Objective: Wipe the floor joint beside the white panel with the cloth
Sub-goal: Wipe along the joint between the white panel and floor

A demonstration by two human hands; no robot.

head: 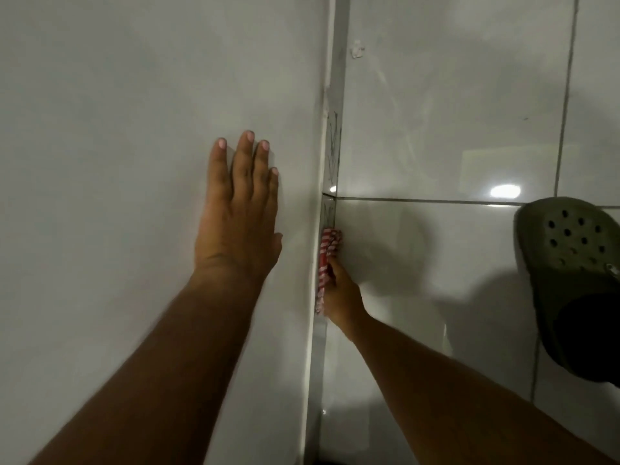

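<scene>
A white panel (134,112) fills the left half of the view. My left hand (240,206) lies flat on it, fingers spread, holding nothing. Along the panel's right edge runs the floor joint (333,135), a narrow grey strip with dark scribbled marks higher up. My right hand (339,293) grips a red-and-white striped cloth (327,253) and presses it into the joint just below a cross grout line. The hand covers part of the cloth.
Glossy pale floor tiles (436,129) with grey grout lines spread to the right. A dark green clog (573,273) on a foot stands at the right edge. A small white smudge (357,50) sits on the tile near the joint's top.
</scene>
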